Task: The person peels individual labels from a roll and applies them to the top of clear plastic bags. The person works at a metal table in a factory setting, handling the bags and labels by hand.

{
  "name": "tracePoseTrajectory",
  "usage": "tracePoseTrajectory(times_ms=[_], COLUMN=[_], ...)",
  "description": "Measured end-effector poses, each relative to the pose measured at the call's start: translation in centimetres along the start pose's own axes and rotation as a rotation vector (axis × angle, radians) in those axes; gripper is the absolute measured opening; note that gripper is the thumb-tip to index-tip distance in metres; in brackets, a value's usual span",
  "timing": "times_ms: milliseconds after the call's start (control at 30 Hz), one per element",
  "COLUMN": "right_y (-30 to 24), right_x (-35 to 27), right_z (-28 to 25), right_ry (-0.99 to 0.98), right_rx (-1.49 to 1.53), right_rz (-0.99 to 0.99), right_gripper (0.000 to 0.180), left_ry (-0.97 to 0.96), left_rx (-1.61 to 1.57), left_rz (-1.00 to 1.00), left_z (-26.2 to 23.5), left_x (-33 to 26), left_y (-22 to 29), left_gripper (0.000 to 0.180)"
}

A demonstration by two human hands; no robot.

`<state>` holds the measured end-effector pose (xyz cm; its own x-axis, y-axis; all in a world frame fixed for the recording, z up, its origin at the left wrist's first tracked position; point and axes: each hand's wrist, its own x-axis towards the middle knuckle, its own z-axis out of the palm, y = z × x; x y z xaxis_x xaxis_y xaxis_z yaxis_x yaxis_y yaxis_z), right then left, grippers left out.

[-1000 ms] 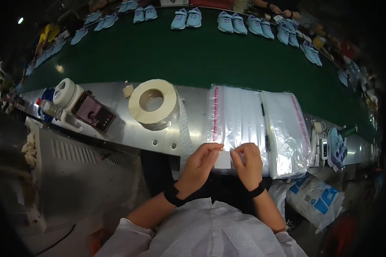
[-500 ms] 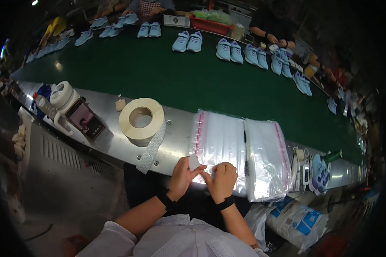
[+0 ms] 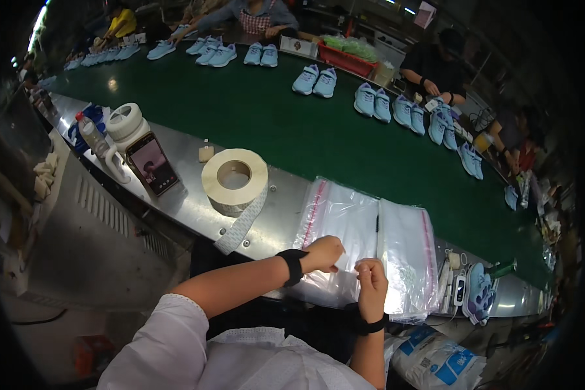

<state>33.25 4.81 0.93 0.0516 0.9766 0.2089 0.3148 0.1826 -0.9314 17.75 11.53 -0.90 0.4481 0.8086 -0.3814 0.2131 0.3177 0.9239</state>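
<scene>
Two flat stacks of clear plastic bags lie side by side on the metal ledge: the left stack and the right stack, each with a pink strip along its outer edge. Over the left stack, my left hand has its fingers curled in, knuckles up. My right hand, close beside it at the inner edges of the stacks, is closed with the fingers bent toward the thumb. Whatever either hand pinches is hidden or too thin to make out. A black band circles each wrist.
Left on the ledge stand a roll of white labels, a phone and a white jug. A green belt carries pairs of light-blue shoes. Another shoe sits at right. Co-workers sit across.
My left hand has moved right and turned knuckles up; the small white square it held no longer shows. My right hand has turned more upright. The whole view has shifted and tilted.
</scene>
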Motion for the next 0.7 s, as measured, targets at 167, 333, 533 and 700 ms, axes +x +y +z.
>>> tracePoseTrajectory(times_ms=[167,333,533,700], right_y=[-1.0,-2.1,-0.7,0.0], right_x=[0.2,-2.8,-3.6,-1.1], right_z=[-0.6,1.8,4.4,2.1], right_ry=[-0.116,-0.203,-0.246,-0.198], right_rx=[-0.187,-0.418,-0.633,0.023], right_rz=[-0.149,-0.292,-0.352,0.280], right_gripper=[0.013,0.044,0.023,0.009], left_ry=[-0.200,-0.253,0.128,0.202], left_rx=[0.049,-0.989,-0.819,-0.665], left_rz=[0.003,-0.334,-0.096,-0.079], left_z=[1.9,-1.1,-6.1,-6.8], left_x=[0.8,-2.7,-13.2,-16.5], left_y=[1.1,-1.4,-2.8,-6.0], left_gripper=[0.022,0.042,0.032,0.029])
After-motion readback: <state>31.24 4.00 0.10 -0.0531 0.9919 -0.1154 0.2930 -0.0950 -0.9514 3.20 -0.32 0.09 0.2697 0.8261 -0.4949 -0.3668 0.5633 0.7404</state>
